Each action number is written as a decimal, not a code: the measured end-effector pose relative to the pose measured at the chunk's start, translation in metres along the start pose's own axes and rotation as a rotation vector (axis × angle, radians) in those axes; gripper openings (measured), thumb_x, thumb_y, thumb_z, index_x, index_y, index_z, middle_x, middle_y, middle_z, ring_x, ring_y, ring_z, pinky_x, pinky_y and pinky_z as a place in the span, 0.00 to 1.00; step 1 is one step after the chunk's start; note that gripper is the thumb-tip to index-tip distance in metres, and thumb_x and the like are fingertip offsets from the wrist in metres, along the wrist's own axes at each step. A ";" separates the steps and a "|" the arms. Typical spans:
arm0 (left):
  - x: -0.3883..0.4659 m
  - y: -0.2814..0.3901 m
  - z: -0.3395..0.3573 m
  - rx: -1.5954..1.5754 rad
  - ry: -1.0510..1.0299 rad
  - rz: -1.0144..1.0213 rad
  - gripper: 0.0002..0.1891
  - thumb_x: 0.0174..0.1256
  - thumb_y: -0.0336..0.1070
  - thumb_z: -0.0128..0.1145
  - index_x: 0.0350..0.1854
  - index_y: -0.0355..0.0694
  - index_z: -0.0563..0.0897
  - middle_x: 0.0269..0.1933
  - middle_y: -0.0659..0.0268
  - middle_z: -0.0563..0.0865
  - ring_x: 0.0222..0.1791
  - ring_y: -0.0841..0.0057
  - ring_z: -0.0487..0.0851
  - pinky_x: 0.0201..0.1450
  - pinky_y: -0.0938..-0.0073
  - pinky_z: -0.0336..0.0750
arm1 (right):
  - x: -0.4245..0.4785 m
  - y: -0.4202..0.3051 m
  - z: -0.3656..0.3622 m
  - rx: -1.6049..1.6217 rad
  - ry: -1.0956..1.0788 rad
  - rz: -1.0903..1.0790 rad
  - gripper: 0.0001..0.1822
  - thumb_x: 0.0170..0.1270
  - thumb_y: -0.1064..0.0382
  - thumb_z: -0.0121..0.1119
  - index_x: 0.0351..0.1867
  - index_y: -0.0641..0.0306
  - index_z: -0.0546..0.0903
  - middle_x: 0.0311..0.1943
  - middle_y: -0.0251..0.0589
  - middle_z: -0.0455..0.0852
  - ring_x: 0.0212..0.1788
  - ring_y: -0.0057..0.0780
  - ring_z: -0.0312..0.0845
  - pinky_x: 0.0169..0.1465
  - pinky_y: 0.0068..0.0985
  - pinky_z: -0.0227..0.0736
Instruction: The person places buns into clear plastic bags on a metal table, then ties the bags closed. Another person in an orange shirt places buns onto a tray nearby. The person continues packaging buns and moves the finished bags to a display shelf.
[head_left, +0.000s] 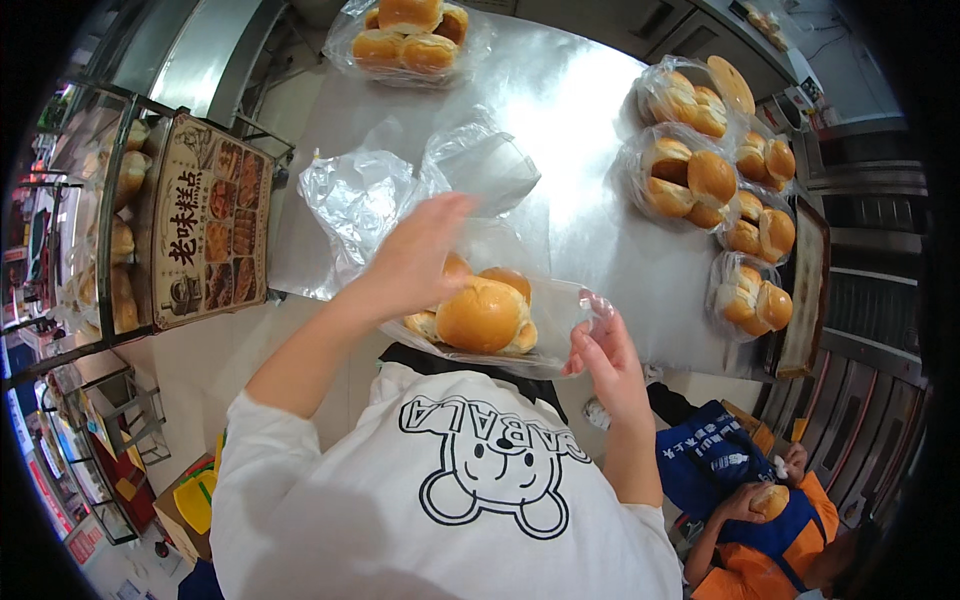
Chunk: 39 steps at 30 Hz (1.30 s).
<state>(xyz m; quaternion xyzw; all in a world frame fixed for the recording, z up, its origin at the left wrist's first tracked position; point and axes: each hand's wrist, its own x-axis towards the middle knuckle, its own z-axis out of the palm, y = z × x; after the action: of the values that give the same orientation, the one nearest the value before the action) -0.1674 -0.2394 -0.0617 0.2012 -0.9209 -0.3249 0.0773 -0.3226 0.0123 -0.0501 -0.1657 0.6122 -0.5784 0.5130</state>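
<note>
Several golden bread buns (480, 315) lie in a clear plastic bag (551, 300) at the near edge of the metal table (585, 247). My left hand (420, 255) is above the bag's left part, blurred, its fingers stretched out over the buns; whether it touches a bun or the plastic I cannot tell. On the right, my right hand (606, 352) pinches the edge of the bag between thumb and fingers. Beyond my left hand lie crumpled clear plastic bags (360, 199), and another clear bag (484, 169) sits just right of them.
Bagged buns (686, 180) stand in a group at the table's right, beside a tray (802, 292). More bagged buns (405, 45) are at the far edge. A signboard (214, 225) and rack stand left. A co-worker in a blue apron (772, 525) holds a bun at lower right.
</note>
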 end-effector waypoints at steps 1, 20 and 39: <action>0.016 -0.004 0.020 0.111 -0.037 0.140 0.36 0.53 0.36 0.64 0.68 0.39 0.69 0.63 0.53 0.73 0.66 0.59 0.70 0.68 0.60 0.66 | 0.001 -0.005 -0.001 -0.028 -0.022 0.014 0.28 0.71 0.66 0.53 0.70 0.65 0.63 0.34 0.33 0.75 0.28 0.17 0.70 0.36 0.20 0.77; 0.088 -0.170 0.169 -0.253 -0.616 -0.564 0.11 0.63 0.37 0.53 0.40 0.39 0.84 0.39 0.53 0.88 0.37 0.59 0.87 0.40 0.61 0.78 | 0.273 0.118 0.056 -1.134 -1.096 -0.023 0.23 0.65 0.46 0.59 0.56 0.56 0.83 0.52 0.45 0.85 0.54 0.42 0.80 0.58 0.35 0.73; 0.002 -0.134 0.012 0.861 -0.636 -0.226 0.08 0.52 0.30 0.59 0.32 0.46 0.89 0.33 0.55 0.88 0.35 0.59 0.88 0.39 0.59 0.81 | 0.145 0.004 0.020 -1.809 -0.820 0.054 0.21 0.70 0.47 0.50 0.40 0.58 0.88 0.35 0.47 0.89 0.42 0.46 0.84 0.46 0.41 0.78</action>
<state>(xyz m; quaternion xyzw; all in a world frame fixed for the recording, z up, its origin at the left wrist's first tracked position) -0.1296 -0.3287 -0.1557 0.2042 -0.9213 0.0302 -0.3295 -0.3653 -0.1131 -0.1135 -0.6678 0.6018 0.2203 0.3786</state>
